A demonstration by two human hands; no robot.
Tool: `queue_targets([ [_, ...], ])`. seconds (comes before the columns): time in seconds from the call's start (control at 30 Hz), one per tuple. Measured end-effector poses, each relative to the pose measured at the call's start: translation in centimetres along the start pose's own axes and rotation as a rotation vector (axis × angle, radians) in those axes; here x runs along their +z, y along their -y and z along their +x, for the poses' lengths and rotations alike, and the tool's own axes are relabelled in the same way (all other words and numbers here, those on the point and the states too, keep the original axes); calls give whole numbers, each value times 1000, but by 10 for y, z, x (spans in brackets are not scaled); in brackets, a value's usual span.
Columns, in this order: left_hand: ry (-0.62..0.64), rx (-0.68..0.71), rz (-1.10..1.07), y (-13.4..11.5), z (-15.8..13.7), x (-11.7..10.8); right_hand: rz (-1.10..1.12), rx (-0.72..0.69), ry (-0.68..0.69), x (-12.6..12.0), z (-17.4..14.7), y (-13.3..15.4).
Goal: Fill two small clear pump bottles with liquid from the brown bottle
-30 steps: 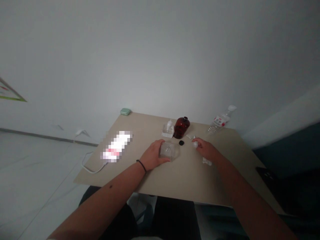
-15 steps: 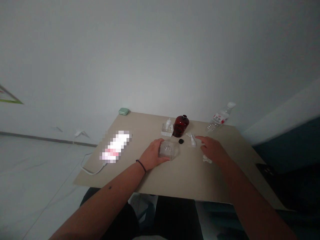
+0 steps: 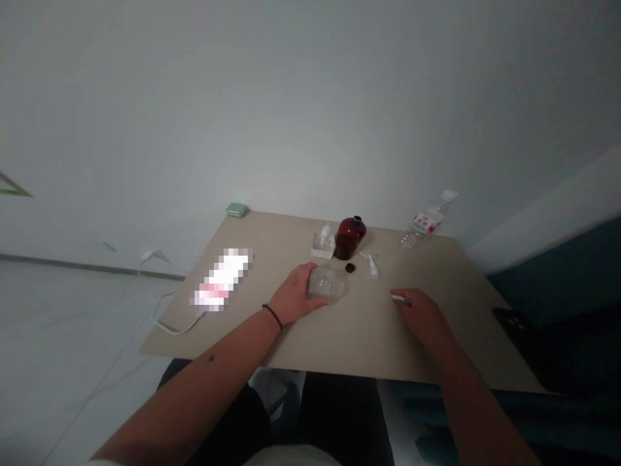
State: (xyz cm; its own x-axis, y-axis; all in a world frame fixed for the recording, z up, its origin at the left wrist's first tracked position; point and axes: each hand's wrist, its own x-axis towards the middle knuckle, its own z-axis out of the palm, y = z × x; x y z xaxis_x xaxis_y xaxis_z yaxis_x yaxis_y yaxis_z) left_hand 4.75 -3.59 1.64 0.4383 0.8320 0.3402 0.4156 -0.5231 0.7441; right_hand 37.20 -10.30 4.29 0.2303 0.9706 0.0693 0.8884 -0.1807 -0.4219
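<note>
My left hand is closed around the left side of a clear square container resting on the table, its thumb at the near edge. In my right hand a small white piece is pinched, its left end sticking out past the fingertips; its exact kind is too small to tell. Beyond the clear container, a small black cap lies flat beside a white nozzle-tipped tube. Behind them are a dark amber bottle, uncapped and tilted, and a clear square box with a white dropper-like bottle.
A clear plastic bottle with a white cap leans at the back right. On the left of the table lies a lit, blurred-out phone with a white cable. A green case sits at the back left corner.
My right hand has drawn back from beside the white tube toward me and taken hold of the small white piece that lay on the table. My left hand keeps its hold.
</note>
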Motion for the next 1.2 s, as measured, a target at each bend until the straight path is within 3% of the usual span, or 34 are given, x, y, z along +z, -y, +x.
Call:
queue_targets([
  [0.17,15,-8,1,-3,1,-2,300,178,32,1,-5,19],
  [0.37,23,9,4,-3,1,-2,629,16,173,8,0,65],
  [0.47,16,-1,8,-2,1,-1,581,-98,224,12,10,96],
  [0.67,23,-2,8,-2,1,-2,418,-250,156,15,33,140],
  [0.83,27,-5,12,-1,2,-1,141,-337,203,7,36,152],
  [1.0,26,-9,-10,1,2,-1,69,-489,301,-5,37,156],
  [1.2,16,-9,-35,1,2,-2,72,-413,298,-6,44,162],
])
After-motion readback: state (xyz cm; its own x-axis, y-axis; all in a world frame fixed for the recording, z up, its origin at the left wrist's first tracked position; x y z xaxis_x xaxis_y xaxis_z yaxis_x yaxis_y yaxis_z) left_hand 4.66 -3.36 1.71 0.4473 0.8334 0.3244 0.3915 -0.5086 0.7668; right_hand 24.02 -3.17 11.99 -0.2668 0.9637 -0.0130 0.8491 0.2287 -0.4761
